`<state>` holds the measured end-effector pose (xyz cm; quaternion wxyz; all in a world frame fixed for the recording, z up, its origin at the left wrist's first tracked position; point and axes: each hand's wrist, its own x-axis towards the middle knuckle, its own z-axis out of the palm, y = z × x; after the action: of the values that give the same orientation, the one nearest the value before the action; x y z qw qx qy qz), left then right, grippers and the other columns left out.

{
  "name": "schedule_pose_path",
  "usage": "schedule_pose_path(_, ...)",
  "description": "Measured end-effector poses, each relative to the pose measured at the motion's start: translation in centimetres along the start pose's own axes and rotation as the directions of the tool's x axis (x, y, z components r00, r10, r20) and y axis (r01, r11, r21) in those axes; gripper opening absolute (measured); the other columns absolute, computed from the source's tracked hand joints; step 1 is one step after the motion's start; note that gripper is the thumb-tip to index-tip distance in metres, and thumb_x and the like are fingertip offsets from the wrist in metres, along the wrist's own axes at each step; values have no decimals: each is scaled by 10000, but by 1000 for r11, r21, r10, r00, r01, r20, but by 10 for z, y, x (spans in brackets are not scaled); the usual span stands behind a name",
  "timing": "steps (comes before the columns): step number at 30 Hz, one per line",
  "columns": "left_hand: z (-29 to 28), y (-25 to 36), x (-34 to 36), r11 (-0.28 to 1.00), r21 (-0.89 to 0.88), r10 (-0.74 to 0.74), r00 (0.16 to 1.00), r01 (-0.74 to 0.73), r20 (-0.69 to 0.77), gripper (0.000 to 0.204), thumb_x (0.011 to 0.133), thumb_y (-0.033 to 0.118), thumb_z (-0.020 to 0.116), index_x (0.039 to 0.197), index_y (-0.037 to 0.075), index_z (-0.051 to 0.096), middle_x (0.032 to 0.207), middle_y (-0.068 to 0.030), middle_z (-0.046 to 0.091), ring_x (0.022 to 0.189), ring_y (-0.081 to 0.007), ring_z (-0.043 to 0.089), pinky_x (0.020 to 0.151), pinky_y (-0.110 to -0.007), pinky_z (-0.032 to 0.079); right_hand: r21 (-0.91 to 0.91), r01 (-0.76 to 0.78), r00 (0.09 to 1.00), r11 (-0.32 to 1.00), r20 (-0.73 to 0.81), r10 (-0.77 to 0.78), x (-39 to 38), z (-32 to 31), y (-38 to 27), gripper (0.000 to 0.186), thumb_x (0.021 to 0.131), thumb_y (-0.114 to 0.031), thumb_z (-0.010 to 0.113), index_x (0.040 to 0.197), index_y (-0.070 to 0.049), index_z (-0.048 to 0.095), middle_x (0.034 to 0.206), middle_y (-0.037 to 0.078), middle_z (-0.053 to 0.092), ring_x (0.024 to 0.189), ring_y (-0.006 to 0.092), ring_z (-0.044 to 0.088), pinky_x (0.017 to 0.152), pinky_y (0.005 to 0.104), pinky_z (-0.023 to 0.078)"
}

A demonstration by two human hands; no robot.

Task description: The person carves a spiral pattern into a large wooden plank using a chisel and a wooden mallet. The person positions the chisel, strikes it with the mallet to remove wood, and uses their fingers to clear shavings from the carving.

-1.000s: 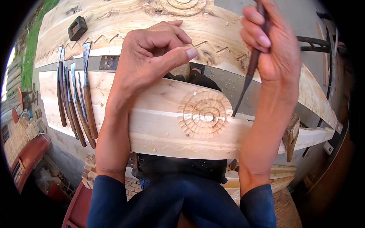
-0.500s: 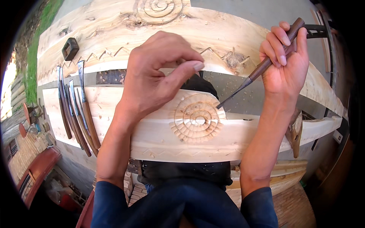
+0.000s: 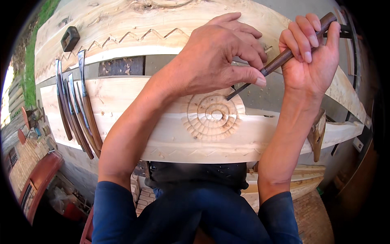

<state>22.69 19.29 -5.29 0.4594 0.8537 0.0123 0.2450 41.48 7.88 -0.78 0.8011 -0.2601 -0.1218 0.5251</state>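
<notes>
My right hand [image 3: 304, 57] is wrapped round the dark wooden handle of a chisel [image 3: 277, 61], which slants down-left with its blade tip on the upper right of a carved circular rosette [image 3: 214, 116] in the pale plank [image 3: 162, 136]. My left hand [image 3: 219, 53] is over the rosette's upper edge, fingers apart and curving toward the tool, its thumb tip beside the ferrule; whether it touches is unclear. A row of several wood-handled chisels [image 3: 89, 118] lies on the plank's left end, left of my left forearm.
A second pale board [image 3: 122, 24] with zigzag grooves lies beyond, bearing a dark angular block [image 3: 70, 38]. A pointed wooden piece [image 3: 318, 136] sits right of my right forearm. A reddish curved object [image 3: 42, 181] stands lower left, with grass [image 3: 31, 81] at far left.
The chisel tilted from steep to slanting, its tip moving left onto the rosette as my right hand rotated and moved right. My left hand has moved right toward the chisel, fingers spreading.
</notes>
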Motion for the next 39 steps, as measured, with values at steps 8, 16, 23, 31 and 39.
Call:
schedule_pose_path(8, 2, 0, -2, 1000, 15, 23, 998, -22, -66, 278, 792, 366, 901, 872, 110, 826, 925, -49, 785, 1163, -285, 703, 1167, -488, 429, -56, 8, 1000, 998, 19, -7, 2, 4, 3, 515, 1176, -494, 366, 906, -71, 482, 712, -4, 422, 493, 85, 294, 498, 258, 270)
schedule_pose_path(16, -16, 23, 11, 969, -157, -183, 981, 192, 67, 223, 811, 183, 888, 899, 36, 746, 1089, -116, 766, 1157, -304, 686, 1112, -479, 452, -256, 108, 975, 961, -162, -153, 24, 19, 34, 464, 1154, -509, 459, 865, -148, 499, 594, -38, 439, 375, 70, 328, 335, 231, 245)
schedule_pose_path(23, 3, -9, 4, 955, -298, -51, 987, 4, -150, 179, 781, 62, 871, 854, 14, 715, 933, -119, 746, 1003, -299, 721, 919, -412, 561, -205, 43, 984, 978, -158, -77, 32, 11, 39, 469, 1136, -528, 506, 862, -146, 507, 602, -33, 447, 376, 74, 325, 338, 230, 243)
schedule_pose_path(31, -8, -3, 3, 978, -177, -127, 988, 110, -87, 201, 746, 80, 865, 793, 15, 680, 868, -114, 719, 955, -278, 708, 838, -385, 567, -163, -53, 967, 985, -256, 10, 36, 16, 55, 460, 1135, -517, 516, 869, -142, 509, 604, -31, 441, 386, 78, 330, 346, 231, 248)
schedule_pose_path(39, -12, 9, 2, 964, -55, -263, 964, 260, -46, 169, 861, 178, 862, 848, 30, 782, 866, -55, 738, 981, -237, 692, 1097, -480, 438, -154, -97, 974, 983, -216, 62, 37, 13, 48, 459, 1149, -500, 489, 877, -130, 508, 599, -23, 438, 385, 85, 336, 346, 243, 256)
